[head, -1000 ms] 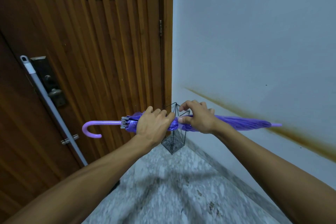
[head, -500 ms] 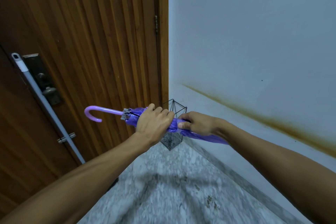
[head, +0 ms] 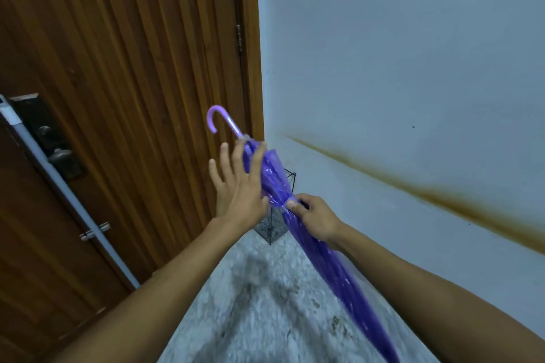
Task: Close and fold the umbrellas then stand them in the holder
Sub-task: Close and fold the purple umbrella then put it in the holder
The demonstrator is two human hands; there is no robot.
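A closed purple umbrella (head: 330, 262) slants across the middle of the head view, its lilac hooked handle (head: 219, 119) up and its tip down at the bottom right. My right hand (head: 315, 219) pinches the folded canopy at its tied waist. My left hand (head: 239, 186) lies flat against the upper canopy with its fingers spread, not wrapped around it. A black wire holder (head: 274, 221) stands on the floor in the corner, mostly hidden behind the umbrella and my hands.
A brown slatted wooden door (head: 132, 97) fills the left, with a dark lock plate (head: 50, 138) and a long pale bar handle (head: 73, 200). A pale wall (head: 398, 68) with a rusty streak is on the right. Speckled stone floor (head: 265, 318) lies below.
The umbrella has swung from lying level to steeply slanted, handle up and tip down to the right. My left hand has let go its grip and now rests open against the canopy.
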